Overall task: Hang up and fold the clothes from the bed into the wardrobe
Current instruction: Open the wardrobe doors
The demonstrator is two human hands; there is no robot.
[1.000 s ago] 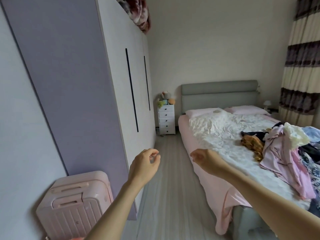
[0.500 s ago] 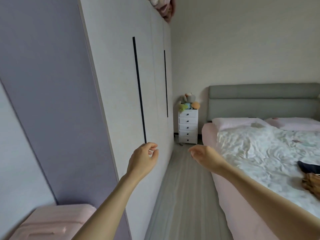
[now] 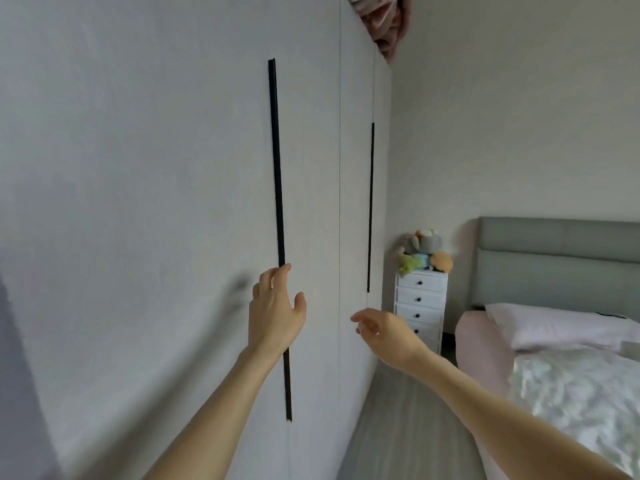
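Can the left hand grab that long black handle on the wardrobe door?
Probably yes. The left hand is right at the long black handle on the closed wardrobe door, fingers spread over the strip, and nothing sits between them.

Single head-worn wide-angle view, facing forward and slightly down along the wardrobe [image 3: 173, 202] front, close enough for both forearms to reach in from below. Left hand [image 3: 275, 310] at the near black handle strip [image 3: 278, 202]; beyond the right hand [image 3: 388, 332], drawer unit [image 3: 420, 303] and bed [image 3: 554, 358].
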